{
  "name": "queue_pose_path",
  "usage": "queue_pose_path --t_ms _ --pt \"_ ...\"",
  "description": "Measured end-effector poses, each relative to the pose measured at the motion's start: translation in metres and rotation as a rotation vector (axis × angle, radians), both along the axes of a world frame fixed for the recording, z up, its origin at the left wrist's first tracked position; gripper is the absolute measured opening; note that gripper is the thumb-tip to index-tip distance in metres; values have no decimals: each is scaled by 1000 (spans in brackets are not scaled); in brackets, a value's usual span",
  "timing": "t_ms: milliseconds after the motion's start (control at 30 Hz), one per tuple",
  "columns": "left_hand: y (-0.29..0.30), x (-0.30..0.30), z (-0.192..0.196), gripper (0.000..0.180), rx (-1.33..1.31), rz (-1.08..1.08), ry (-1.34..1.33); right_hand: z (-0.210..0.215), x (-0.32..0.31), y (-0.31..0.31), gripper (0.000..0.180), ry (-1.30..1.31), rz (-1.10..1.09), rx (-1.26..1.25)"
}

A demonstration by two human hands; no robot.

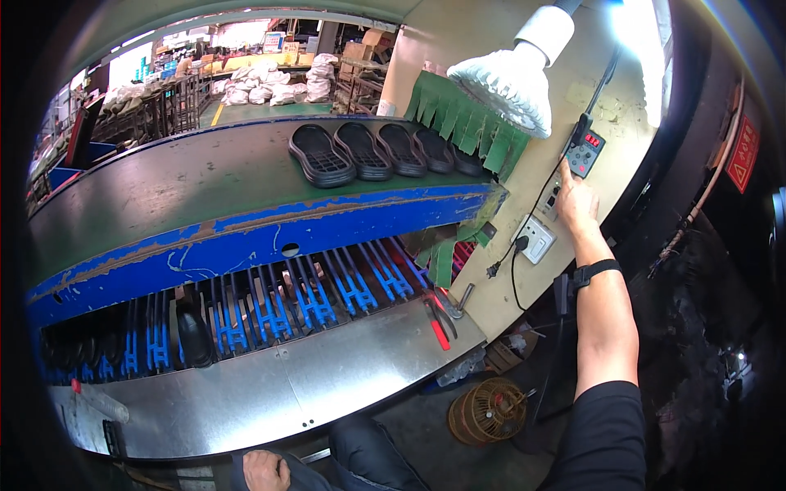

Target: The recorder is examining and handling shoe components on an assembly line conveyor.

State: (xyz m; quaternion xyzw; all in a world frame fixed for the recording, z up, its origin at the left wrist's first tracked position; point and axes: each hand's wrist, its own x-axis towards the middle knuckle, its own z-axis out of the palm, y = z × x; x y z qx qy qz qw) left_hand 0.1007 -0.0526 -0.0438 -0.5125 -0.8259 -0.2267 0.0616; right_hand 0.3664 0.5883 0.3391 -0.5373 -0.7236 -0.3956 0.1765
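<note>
My right arm reaches out to the pale panel on the right. The index finger of my right hand (576, 201) is stretched out, its tip at the lower left edge of a small grey control box (586, 154) with a lit red display and buttons. Whether the fingertip presses anything I cannot tell. That hand holds nothing visible. Down at the lower edge, my left hand (266, 470) rests on my leg with its fingers curled in; no object shows in it. Several black shoe soles (322, 155) lie in a row on the green conveyor belt (205, 159), by a green strip curtain (467, 123).
Below the belt stand blue racks (270, 311) behind a metal ledge (344, 360). Red-handled pliers (439, 327) and a hammer (462, 303) lie at its right end. A large white bulb (508, 86) hangs above. Beneath are a socket (536, 240) with cords and a round wicker basket (489, 411).
</note>
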Motion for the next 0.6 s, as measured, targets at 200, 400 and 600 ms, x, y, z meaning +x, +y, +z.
queue_pose_path --t_ms 200,400,600 --pt "-4 -3 6 13 18 13 -11 2 3 -10 74 27 10 -28" --pt "-5 -2 9 12 81 -8 -34 11 -1 -4 78 -42 -20 -18" --pt "-18 -4 -17 9 226 35 -96 -27 6 -43 72 110 153 -180"
